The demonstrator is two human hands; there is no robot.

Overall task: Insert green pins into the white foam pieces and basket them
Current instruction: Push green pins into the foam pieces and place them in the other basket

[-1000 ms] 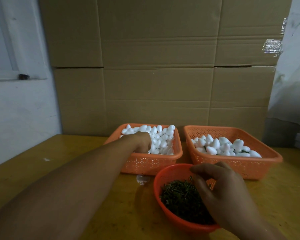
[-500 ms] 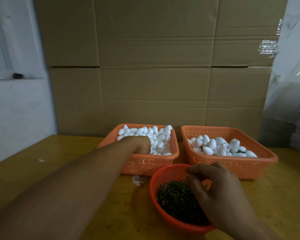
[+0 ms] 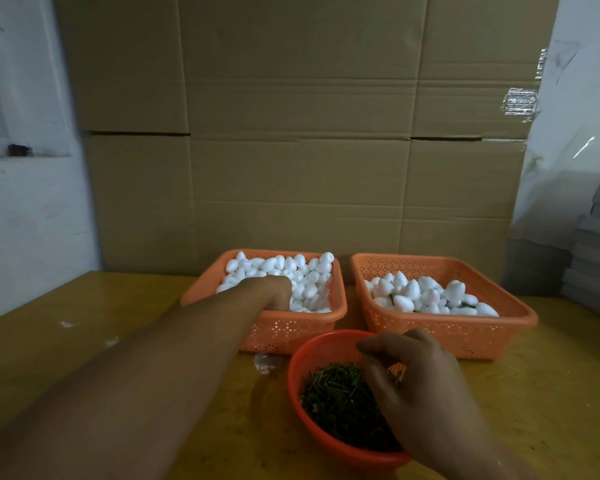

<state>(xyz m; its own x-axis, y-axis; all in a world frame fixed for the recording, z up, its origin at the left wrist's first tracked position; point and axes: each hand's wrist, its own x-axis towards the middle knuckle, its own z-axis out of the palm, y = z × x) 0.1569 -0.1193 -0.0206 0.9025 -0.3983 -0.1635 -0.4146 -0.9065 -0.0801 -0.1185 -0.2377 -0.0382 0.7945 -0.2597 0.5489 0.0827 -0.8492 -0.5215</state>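
Observation:
My left hand reaches into the left orange basket, which is full of white foam pieces. Its fingertips are buried among them, so I cannot see a grip. My right hand hovers over the round orange bowl of green pins. Its fingers are curled down into the pile, with a few pins showing between them. The right orange basket holds white foam pieces with bits of green among them.
Everything stands on a yellow wooden table. A scrap of white foam lies in front of the left basket. Tall cardboard boxes close off the back, and grey stacked sheets stand at the right.
Both hands stay in the same places. My right hand's fingers have drawn closer together over the pins.

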